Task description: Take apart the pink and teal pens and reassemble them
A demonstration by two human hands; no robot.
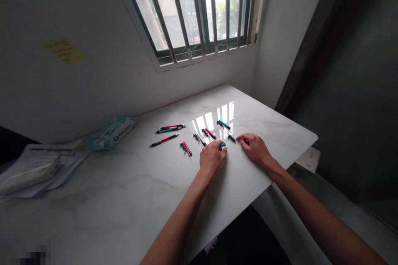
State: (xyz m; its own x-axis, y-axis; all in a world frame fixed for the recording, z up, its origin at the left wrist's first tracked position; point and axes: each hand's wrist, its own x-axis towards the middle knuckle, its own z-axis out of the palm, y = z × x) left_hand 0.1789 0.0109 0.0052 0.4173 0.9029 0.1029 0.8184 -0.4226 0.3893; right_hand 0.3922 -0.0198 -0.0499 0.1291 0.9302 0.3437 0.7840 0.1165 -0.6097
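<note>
My left hand (212,156) is closed around a blue pen barrel (222,145), whose end sticks out past the thumb. To its right, my right hand (255,147) rests low over the table with thumb and fingers pinched together; anything between them is too small to make out. Just left of those fingertips lies a short black pen part (231,138). Beyond my left hand are a pink barrel (210,133) and another black part (196,137). A blue barrel (224,124) lies farther back beside a black piece. A pink barrel (187,148) lies nearer the left with its black part.
Assembled pens, including a red-and-black pen (164,140), lie left on the white marbled table (124,198). A wipes packet (113,132) and papers (66,174) sit farther left along the wall. A barred window (199,12) is above; the table edge runs close beneath my forearms.
</note>
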